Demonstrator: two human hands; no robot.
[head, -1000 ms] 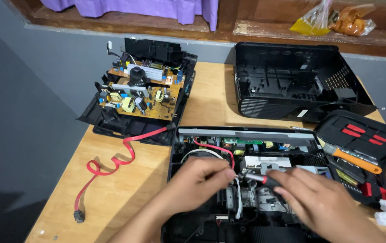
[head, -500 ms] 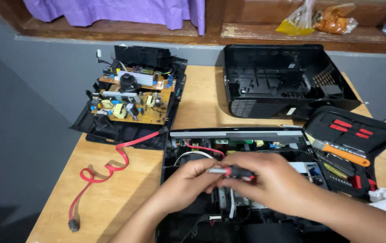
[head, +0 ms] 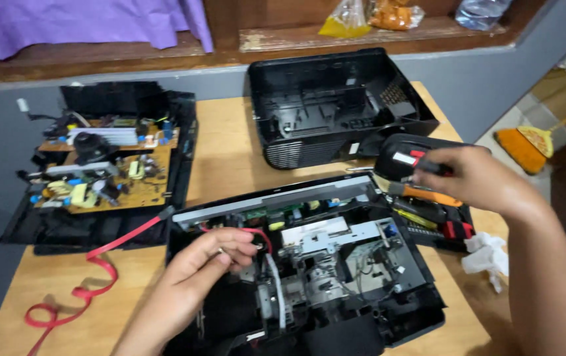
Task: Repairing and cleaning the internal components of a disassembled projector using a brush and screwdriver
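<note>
My left hand (head: 200,264) pinches the thin, pliable red wire (head: 261,235) inside the open chassis (head: 362,310); handle gently. Right of the chassis, my right hand (head: 471,178) grips, apparently, a screwdriver (head: 428,165).

Looks like a small home electronics repair bench, not a factory. My left hand (head: 207,264) sits in an opened black device chassis (head: 336,264) on a wooden table (head: 230,158). My right hand (head: 471,178) is at a black tool case (head: 428,211) with screwdrivers. Left of my left hand lies a bare circuit board (head: 105,178); beyond my hands, an empty black housing (head: 336,105). Behind that, a grey wall, a wooden shelf (head: 283,39) with snack bags (head: 369,16) and purple cloth (head: 78,23). A broom (head: 527,145) lies past my right hand.
</note>
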